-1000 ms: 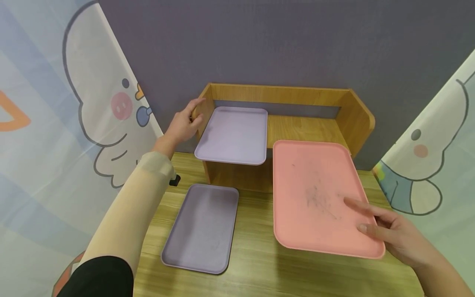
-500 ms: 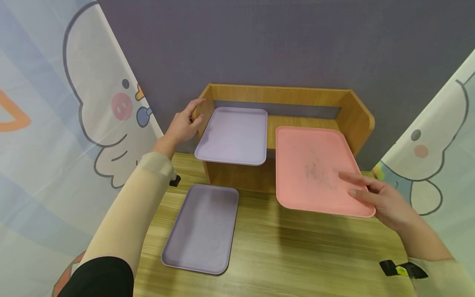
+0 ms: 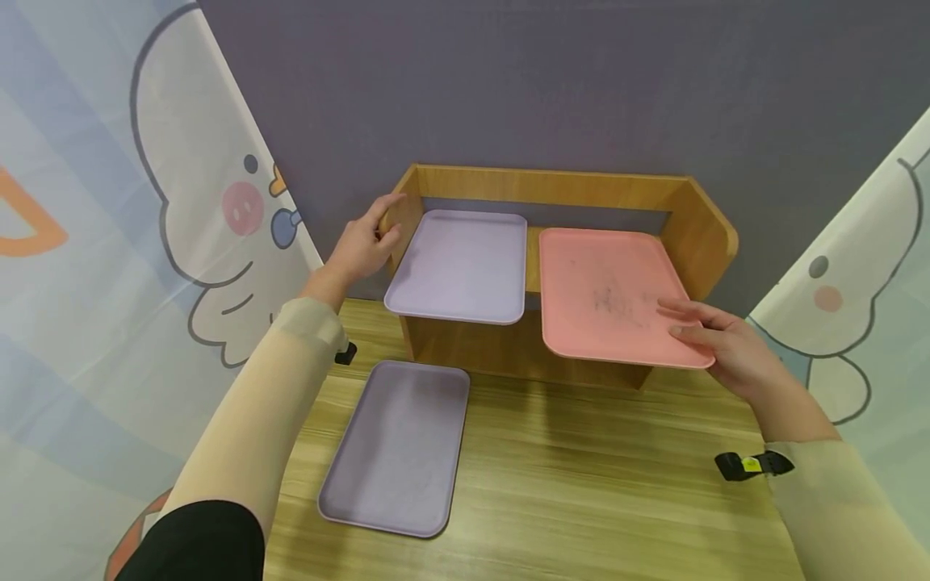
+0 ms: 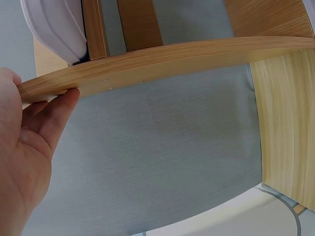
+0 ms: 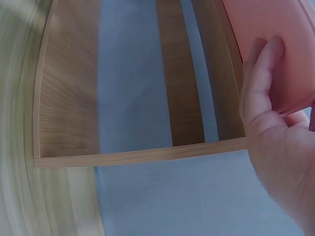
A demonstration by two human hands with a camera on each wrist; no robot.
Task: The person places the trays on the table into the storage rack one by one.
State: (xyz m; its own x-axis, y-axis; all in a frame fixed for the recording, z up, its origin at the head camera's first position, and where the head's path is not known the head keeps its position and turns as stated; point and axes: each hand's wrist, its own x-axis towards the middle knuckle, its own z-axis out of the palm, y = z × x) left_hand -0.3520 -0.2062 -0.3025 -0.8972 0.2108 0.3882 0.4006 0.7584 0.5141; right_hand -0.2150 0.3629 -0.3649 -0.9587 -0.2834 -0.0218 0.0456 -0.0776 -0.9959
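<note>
My right hand (image 3: 737,351) grips the near right corner of a pink tray (image 3: 613,298), thumb on top and fingers beneath in the right wrist view. The tray sits over the right half of a wooden shelf's (image 3: 697,218) upper board, its near end jutting out past the front. On the board's left half lies a pale lilac tray (image 3: 465,266), also overhanging the front. My left hand (image 3: 363,246) holds the shelf's left side panel (image 4: 172,59) between thumb and fingers. Whether the pink tray bears on the board is hard to tell.
A greyish purple tray (image 3: 400,448) lies on the wood-grain table (image 3: 581,484) in front of the shelf, to the left. Behind stands a dark grey partition (image 3: 545,89). Cartoon-printed curtains (image 3: 145,339) hang at both sides.
My right hand has carried the pink tray forward, away from me, from in front of the shelf to over its right half. My left hand has stayed on the side panel.
</note>
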